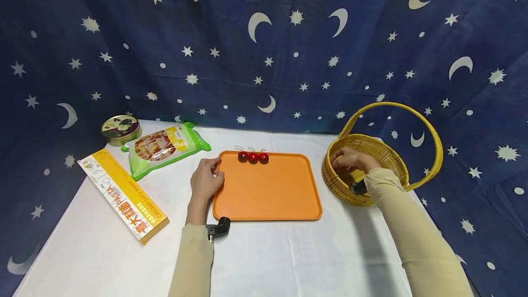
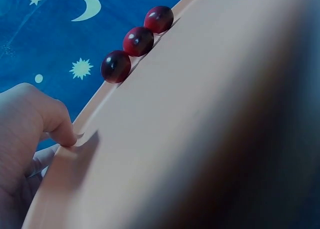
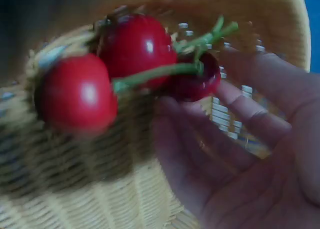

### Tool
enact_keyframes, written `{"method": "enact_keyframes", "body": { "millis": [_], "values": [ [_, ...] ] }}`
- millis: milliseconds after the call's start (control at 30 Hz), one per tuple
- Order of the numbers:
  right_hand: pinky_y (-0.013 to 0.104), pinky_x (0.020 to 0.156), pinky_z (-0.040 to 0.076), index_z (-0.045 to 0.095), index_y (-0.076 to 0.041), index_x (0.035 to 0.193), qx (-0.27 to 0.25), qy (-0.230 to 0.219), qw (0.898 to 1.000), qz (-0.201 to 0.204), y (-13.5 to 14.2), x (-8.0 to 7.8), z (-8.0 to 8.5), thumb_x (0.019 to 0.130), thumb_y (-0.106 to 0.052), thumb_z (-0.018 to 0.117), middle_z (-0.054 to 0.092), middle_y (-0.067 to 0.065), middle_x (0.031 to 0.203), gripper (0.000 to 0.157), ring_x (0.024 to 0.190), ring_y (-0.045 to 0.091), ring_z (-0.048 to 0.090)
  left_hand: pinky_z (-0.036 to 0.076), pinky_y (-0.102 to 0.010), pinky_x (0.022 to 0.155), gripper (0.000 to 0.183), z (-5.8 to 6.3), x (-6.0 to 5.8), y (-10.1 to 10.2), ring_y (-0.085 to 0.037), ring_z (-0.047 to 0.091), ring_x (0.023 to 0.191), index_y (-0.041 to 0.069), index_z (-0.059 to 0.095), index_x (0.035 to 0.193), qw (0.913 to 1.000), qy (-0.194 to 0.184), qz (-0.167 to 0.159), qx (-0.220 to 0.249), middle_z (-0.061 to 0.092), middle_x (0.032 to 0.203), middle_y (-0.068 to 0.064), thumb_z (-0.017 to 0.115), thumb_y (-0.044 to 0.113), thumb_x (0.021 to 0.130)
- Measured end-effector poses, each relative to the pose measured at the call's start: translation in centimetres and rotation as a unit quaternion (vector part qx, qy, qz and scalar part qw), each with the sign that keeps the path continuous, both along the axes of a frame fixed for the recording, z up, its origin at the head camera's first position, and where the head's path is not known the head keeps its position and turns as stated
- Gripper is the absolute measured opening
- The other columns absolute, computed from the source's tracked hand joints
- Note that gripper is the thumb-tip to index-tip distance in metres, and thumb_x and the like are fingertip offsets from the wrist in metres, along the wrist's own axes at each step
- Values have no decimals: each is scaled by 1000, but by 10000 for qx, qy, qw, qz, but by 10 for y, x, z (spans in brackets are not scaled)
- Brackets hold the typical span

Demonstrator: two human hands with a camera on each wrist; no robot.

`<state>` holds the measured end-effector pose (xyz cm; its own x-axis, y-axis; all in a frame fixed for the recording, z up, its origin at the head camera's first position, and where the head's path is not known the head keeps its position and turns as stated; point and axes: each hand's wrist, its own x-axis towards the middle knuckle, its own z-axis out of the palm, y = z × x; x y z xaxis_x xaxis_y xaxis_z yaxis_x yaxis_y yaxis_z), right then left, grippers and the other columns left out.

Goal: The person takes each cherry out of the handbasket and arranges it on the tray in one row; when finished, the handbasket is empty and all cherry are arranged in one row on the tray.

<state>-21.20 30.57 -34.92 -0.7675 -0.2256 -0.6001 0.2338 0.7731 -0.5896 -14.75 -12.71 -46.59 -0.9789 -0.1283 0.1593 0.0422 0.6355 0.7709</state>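
Note:
My left hand [image 1: 205,180] pinches the left rim of an orange tray [image 1: 268,191] lying on the table. One fingertip bends over the rim, as the left wrist view shows; other fingers stay outside it. Three dark red cherries [image 1: 253,157] sit in a row along the tray's far edge, stems pointing back. Inside a yellow wicker basket [image 1: 342,190] is my right hand [image 1: 350,159]. In the right wrist view its fingers close around a dark cherry [image 3: 195,81] with a green stem. Two brighter cherries [image 3: 80,94] hang or lie beside it, slightly blurred.
On the left are a yellow and white pasta box [image 1: 123,196], a green bag [image 1: 165,145] of food and a round tin [image 1: 121,128]. The basket's tall handle [image 1: 438,150] arches up on its right. A dark blue star-patterned cloth [image 1: 264,58] hangs behind the white table.

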Motion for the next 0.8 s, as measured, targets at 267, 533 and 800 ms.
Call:
{"method": "enact_keyframes", "body": {
  "millis": [267,533,800],
  "values": [
    [42,80,54,61,7,102,-204,30,9998,17,3,4,-2,87,-1,58,63,0,75,18,75,18,64,41,-42,72,45,1,0,5,-28,55,82,4,67,126,9999,126,3,-40,59,107,-15,61,12,82],
    [42,78,55,54,12,112,-331,445,9980,-300,9,8,9,89,-5,62,68,8,79,30,74,21,67,42,-44,73,46,3,0,3,-30,55,84,2,65,128,9999,68,-22,-71,58,109,-17,60,12,83],
    [30,70,56,51,17,121,-734,1242,9865,-774,15,13,32,89,0,66,69,7,87,39,74,14,65,41,-43,72,46,1,-1,0,-29,55,84,3,65,129,9999,-11,-34,-99,58,110,-17,59,13,84]
  ]
}}
